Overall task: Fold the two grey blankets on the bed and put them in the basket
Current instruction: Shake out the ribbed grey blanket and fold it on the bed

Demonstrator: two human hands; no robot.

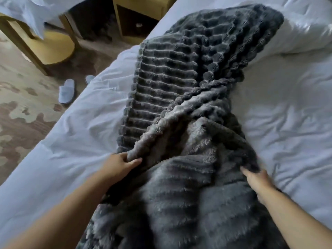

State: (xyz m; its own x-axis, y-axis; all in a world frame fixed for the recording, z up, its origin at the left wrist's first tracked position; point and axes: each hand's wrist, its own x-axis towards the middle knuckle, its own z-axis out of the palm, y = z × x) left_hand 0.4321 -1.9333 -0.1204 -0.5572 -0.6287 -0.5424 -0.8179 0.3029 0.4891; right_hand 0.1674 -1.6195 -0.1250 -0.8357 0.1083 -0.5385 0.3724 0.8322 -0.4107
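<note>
Crosswise on the white bed (287, 114) lies the rumpled grey blanket (179, 87); the left hand (122, 166) pinches a fold, the right hand (256, 178) touches its edge, grip unclear through blur. Slippers (66, 91) lie on the carpet (27, 114) beside the bed.

Dim, soft, cool light; shadows are soft-edged. Brightest on the white pillow (305, 29) far right, slightly blown out. Folds of the grey blanket (179, 87) go near black. Motion blur on the right hand (258, 178); the left hand (118, 166) is sharper. Whole frame soft, smeary. Wide-angle bend at edges; the carpet (23, 108) at left curves. Far cabinet (133, 20) murky.
</note>
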